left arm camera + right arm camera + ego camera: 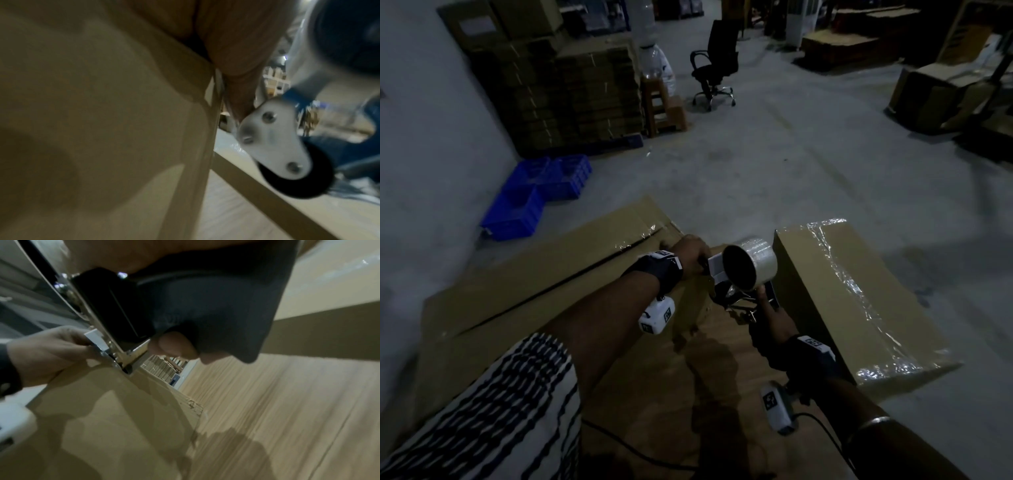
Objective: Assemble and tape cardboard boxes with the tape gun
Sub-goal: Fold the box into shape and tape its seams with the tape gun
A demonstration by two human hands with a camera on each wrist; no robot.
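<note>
Dim warehouse floor [774, 164], concrete; we work low over a wooden worktop [722, 394]. Our right hand [774, 325] is wrapped round the handle of the tape gun [743, 274], roll uppermost. Our left hand [690, 251] pinches at the gun's front end, by the white plate; whether it holds the tape tail we cannot tell. The gun hangs just above the edge of a cardboard box [534, 301] lying at our left. A taped box [859, 291] stands at our right.

Step, as we judge it: readying tape for a seam. Next move calls for laying the tail on the cardboard edge and drawing along it.

Room: the taped box hems in the right side; the floor ahead is open up to an office chair [714, 65].
</note>
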